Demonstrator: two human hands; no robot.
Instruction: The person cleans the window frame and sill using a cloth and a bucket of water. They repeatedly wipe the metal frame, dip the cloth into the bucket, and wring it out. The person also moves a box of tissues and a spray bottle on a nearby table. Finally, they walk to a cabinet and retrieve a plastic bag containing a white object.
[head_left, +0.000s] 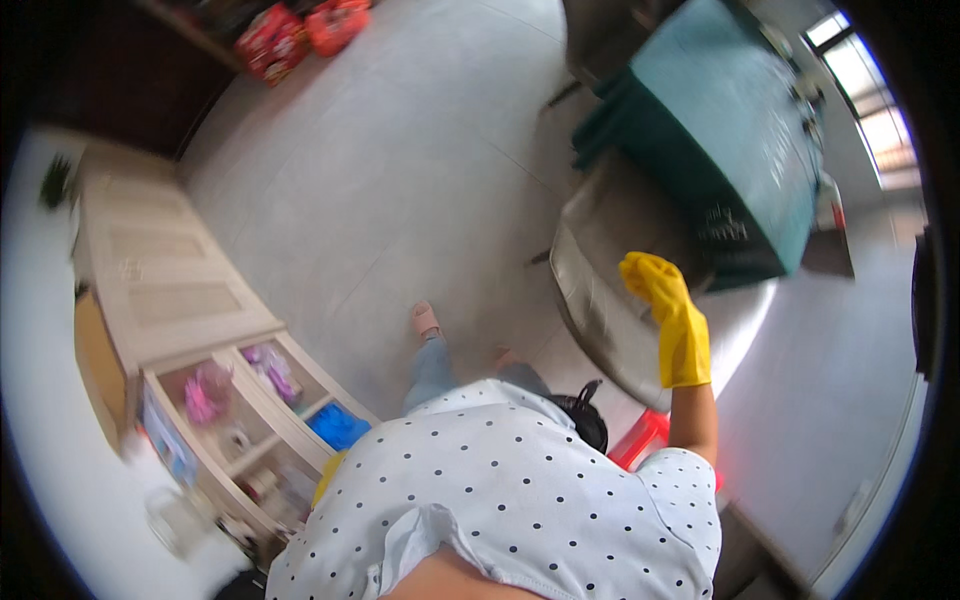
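Note:
My right hand (pixel 655 285), in a yellow rubber glove, is raised in front of a grey padded chair (pixel 600 290). Its fingers are curled into a loose fist, and nothing sticks out of them. Of my left hand, only a bit of yellow glove (pixel 327 480) shows beside my dotted white shirt (pixel 480 470). My body hides the rest of that hand, so its fingers cannot be seen. Near it is an open shelf unit (pixel 262 437) with a blue plastic bundle (pixel 338 427) and pink and purple packs.
A table under a dark green cloth (pixel 720 110) stands at the far right behind the chair. Close to my right side are a black bag-like thing (pixel 590 420) and a red plastic object (pixel 640 440). Red bags (pixel 290 42) lie far left on the grey tiled floor (pixel 370 150).

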